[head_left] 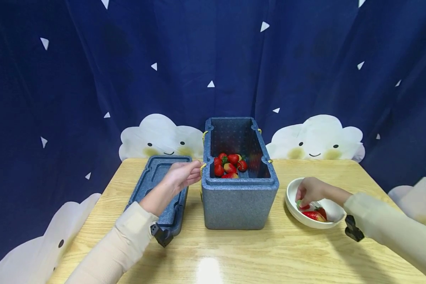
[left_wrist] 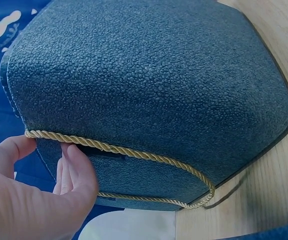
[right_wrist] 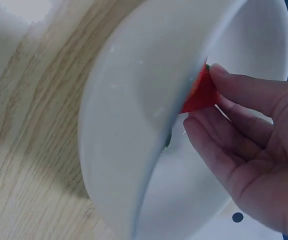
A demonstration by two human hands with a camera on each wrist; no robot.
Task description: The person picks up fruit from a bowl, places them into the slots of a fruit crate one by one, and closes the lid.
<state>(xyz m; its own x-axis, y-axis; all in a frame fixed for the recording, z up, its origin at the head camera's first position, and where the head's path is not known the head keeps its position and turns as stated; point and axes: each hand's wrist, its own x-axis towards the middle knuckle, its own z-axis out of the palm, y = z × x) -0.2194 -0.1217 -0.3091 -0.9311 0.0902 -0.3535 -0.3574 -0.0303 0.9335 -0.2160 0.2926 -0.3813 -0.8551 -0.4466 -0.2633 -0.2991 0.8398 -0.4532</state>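
Note:
My right hand (head_left: 310, 190) reaches into a white bowl (head_left: 292, 199) and pinches a red strawberry (right_wrist: 204, 94) between thumb and fingers. More strawberries (head_left: 315, 215) lie in the bowl beneath it. In the right wrist view the bowl's wall partly hides the held strawberry. My left hand (head_left: 184, 173) rests against the left side of a blue-grey foam box (head_left: 238, 207), fingers extended. In the left wrist view its fingertips touch the box near a yellow rope handle (left_wrist: 156, 156). Several strawberries (head_left: 230, 167) lie in the near part of the open-topped box.
The box's lid (head_left: 142, 189), blue-grey too, lies on the wooden table (head_left: 241, 252) left of the box, partly under my left forearm. Behind the table hangs a dark blue curtain (head_left: 184, 47) with white triangles. White smiling cloud cutouts (head_left: 316, 136) line the table's edges.

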